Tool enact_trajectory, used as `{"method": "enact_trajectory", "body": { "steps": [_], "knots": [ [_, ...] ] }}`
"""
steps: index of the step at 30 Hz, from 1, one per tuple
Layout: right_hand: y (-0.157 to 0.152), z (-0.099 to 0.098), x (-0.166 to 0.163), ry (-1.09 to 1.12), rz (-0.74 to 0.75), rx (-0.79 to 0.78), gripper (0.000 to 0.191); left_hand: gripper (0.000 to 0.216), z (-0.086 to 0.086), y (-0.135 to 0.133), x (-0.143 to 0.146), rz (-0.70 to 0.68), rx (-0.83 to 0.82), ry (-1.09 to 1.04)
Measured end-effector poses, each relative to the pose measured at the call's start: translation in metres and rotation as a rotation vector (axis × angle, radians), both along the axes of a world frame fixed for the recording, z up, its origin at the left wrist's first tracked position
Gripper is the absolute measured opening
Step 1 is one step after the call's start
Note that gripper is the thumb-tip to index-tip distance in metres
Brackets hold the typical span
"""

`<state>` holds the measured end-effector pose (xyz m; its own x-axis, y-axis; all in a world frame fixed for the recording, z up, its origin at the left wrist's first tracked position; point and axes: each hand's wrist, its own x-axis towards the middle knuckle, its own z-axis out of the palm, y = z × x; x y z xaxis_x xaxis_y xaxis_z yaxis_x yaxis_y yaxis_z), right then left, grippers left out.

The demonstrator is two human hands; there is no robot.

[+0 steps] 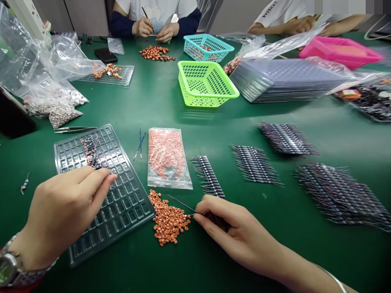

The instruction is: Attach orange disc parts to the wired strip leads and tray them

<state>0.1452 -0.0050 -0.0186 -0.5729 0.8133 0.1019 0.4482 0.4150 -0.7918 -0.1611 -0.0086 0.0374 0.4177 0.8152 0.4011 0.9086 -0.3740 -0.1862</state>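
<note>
My left hand (65, 201) is above a clear compartment tray (128, 203), thumb and forefinger pinched; anything between them is too small to make out. Just beyond its fingers, a heap of small wired parts (93, 150) with orange ends lies on the tray. My right hand (233, 234) is closed round a thin dark pointed tool (181, 202), its tip pointing left. The fingertips are at the right edge of a loose pile of small orange round pieces (168, 221). Behind that pile lies a zip bag (165, 156) full of similar pieces.
Rows of wired strips (255, 165) lie to the right. Metal tweezers (76, 129) rest behind the tray. Further back are a green basket (207, 87), a blue basket (207, 47), stacked clear trays (281, 81) and plastic bags (58, 85). Two people work across the table.
</note>
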Motion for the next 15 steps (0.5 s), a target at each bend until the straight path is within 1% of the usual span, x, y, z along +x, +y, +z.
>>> {"method": "enact_trajectory", "body": {
  "steps": [7, 15],
  "knots": [
    [-0.0001, 0.0026, -0.001, 0.005, 0.0, 0.017, 0.025, 0.014, -0.0002, -0.0007, -0.0009, 0.012, 0.001, 0.008],
    [-0.0003, -0.0006, 0.0014, 0.004, 0.003, -0.005, 0.019, 0.016, -0.0003, -0.0007, 0.0003, 0.016, -0.008, 0.004]
  ]
}}
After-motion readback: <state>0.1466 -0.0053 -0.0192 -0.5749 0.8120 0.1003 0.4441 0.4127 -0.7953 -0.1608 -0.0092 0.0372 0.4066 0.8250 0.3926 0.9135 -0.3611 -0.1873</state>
